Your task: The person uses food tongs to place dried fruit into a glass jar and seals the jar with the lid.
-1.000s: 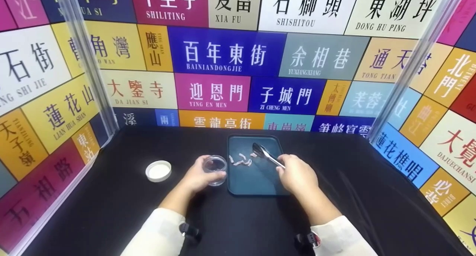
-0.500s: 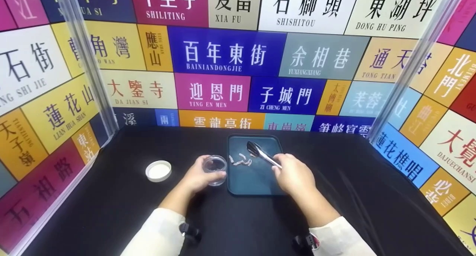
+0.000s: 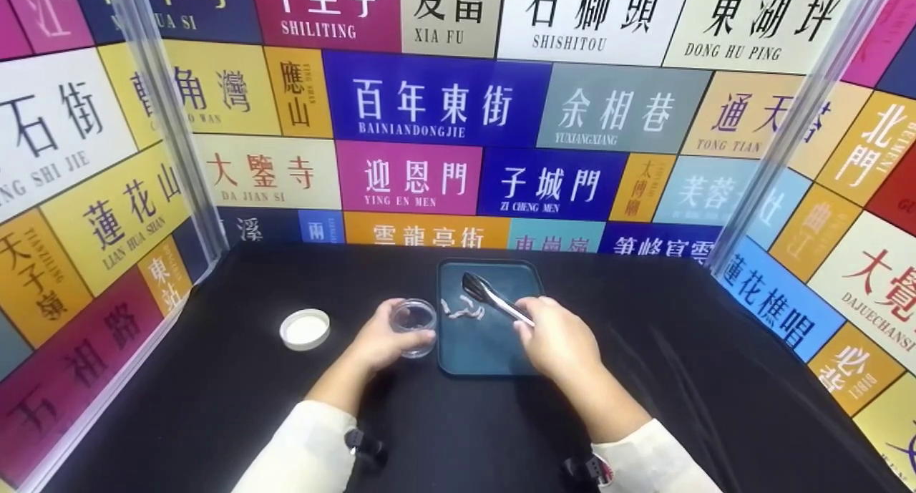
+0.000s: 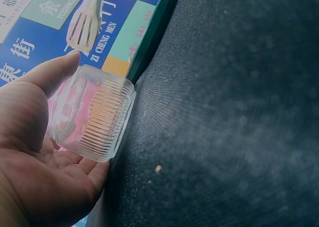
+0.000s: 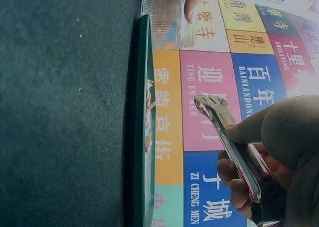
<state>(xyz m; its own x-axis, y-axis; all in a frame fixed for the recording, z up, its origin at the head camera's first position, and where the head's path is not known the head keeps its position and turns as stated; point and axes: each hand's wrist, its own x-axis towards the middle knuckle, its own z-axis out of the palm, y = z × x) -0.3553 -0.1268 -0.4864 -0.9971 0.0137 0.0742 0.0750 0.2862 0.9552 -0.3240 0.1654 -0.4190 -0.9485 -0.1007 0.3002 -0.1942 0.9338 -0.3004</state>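
My left hand [image 3: 379,339] grips a clear ribbed jar [image 4: 102,117] by its side, thumb at the rim and fingers round the far side. It stands at the left edge of a dark teal tray [image 3: 494,350]. My right hand [image 3: 562,339] holds metal tongs [image 5: 234,152] with slotted heads, thumb along one arm and fingers curled beneath. In the head view the tong heads hover over the tray's left half, just above several small pale curled pieces [image 3: 461,308]. In the right wrist view the heads are close together, raised above the tray [image 5: 138,162].
A round white lid [image 3: 305,329] lies on the black tablecloth [image 3: 286,285] left of the jar. Walls of coloured sign panels [image 3: 436,96] rise behind and on both sides of the table. A tiny crumb [image 4: 158,168] lies on the cloth.
My right hand has moved left with the tongs, their heads shifting from the tray's right half to its left half. The left hand and jar have stayed in place.
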